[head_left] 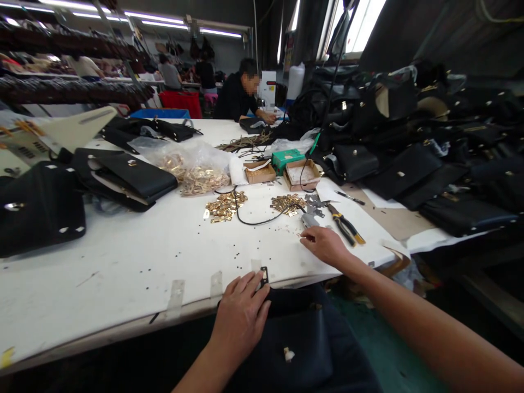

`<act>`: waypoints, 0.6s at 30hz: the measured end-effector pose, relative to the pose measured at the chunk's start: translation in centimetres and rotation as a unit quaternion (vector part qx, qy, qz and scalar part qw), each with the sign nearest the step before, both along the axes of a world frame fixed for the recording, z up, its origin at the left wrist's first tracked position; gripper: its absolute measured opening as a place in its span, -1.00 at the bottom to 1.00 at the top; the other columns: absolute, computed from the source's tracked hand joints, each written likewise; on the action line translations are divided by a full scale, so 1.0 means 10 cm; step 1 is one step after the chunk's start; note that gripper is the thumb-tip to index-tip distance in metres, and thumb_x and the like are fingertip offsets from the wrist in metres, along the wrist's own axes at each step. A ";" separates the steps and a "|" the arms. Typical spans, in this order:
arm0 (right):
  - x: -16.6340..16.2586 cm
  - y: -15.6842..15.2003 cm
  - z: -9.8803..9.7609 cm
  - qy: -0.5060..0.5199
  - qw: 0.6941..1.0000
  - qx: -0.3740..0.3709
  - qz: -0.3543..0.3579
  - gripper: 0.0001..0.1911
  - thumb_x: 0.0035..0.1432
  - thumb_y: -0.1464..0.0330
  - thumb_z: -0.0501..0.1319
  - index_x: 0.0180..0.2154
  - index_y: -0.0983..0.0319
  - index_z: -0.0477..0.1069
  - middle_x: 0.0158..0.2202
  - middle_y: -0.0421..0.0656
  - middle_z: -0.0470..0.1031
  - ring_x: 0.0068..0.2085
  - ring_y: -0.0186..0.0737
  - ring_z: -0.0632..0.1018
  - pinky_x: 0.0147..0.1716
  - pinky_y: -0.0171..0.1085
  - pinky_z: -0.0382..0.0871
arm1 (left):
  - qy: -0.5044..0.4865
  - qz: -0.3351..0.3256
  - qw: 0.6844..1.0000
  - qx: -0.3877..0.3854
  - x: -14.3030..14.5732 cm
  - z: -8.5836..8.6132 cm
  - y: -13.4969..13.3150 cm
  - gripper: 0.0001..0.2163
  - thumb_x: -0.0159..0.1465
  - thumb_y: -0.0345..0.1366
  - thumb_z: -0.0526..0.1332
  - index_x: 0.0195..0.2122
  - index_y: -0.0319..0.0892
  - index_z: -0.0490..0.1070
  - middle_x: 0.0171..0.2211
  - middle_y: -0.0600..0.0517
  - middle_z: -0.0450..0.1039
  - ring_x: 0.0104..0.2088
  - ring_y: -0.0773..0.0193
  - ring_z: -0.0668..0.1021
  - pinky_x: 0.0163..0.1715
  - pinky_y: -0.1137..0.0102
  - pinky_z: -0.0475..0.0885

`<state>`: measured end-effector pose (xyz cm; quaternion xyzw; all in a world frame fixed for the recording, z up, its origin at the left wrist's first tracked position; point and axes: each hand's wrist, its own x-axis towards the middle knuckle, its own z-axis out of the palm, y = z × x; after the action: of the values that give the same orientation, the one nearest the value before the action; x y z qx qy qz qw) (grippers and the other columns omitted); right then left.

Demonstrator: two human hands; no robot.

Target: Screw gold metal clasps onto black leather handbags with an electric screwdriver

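My left hand point(241, 308) rests at the near table edge, its fingers bent over a black strap end point(265, 281) that carries a small gold metal plate. Below it, a black leather bag point(292, 344) with a light-wrapped clasp lies on my lap. My right hand point(325, 245) is on the table with curled fingers beside scattered tiny screws point(297, 233); what its fingertips hold, if anything, is too small to make out. Just beyond that hand are a grey tool head point(310, 220) on a black cable and yellow-and-black pliers point(345, 224).
Gold plates lie in a left pile point(226, 207) and a right pile point(286, 204). Behind stand plastic bags of fittings point(204, 174), cardboard boxes point(302, 177) and a green box point(286, 159). Black bags point(126, 174) flank both sides. A co-worker point(239, 93) sits across the table.
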<state>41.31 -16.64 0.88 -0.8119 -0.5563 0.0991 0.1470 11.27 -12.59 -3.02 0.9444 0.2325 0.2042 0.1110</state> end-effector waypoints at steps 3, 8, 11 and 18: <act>0.15 0.14 0.11 -0.063 0.998 -0.028 0.002 -0.75 0.31 0.26 0.15 -0.14 0.12 0.60 -0.12 -0.15 0.64 -0.11 -0.14 0.59 -0.20 -0.29 0.33 | -0.004 0.004 1.000 0.001 0.00 -0.02 0.00 -0.74 0.31 -0.32 0.23 0.01 -0.03 0.54 0.18 -0.03 0.48 0.16 -0.04 0.50 0.11 0.01 0.45; 0.34 0.69 0.13 -0.133 0.987 -0.084 0.027 -0.68 0.35 0.26 0.09 0.00 0.07 0.56 0.05 -0.11 0.57 0.01 -0.09 0.55 -0.14 -0.26 0.35 | -0.002 0.011 1.000 0.003 0.00 -0.02 -0.01 -0.71 0.29 -0.34 0.24 0.02 0.00 0.53 0.19 0.00 0.48 0.17 -0.02 0.50 0.12 0.02 0.45; 0.42 0.99 0.06 -0.139 0.982 -0.111 0.057 -0.69 0.31 0.27 0.14 -0.02 0.06 0.59 0.07 -0.08 0.56 0.07 -0.03 0.52 -0.09 -0.23 0.36 | 0.003 0.010 1.000 -0.001 0.00 0.00 -0.02 -0.70 0.28 -0.35 0.24 0.04 0.02 0.52 0.20 0.01 0.47 0.17 -0.01 0.50 0.12 0.02 0.45; 0.48 1.19 -0.04 -0.158 0.975 -0.144 0.051 -0.74 0.20 0.26 0.23 -0.16 0.18 0.64 -0.07 0.03 0.61 -0.06 0.02 0.57 -0.19 -0.23 0.36 | 0.020 0.017 0.999 -0.028 0.00 0.03 -0.05 -0.72 0.30 -0.34 0.24 0.04 0.00 0.50 0.23 0.02 0.44 0.20 0.00 0.47 0.17 -0.01 0.40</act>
<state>46.15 -4.73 0.48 -0.8006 -0.5929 0.0559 -0.0667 11.26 -13.11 -2.75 0.9408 0.2560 0.1805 0.1294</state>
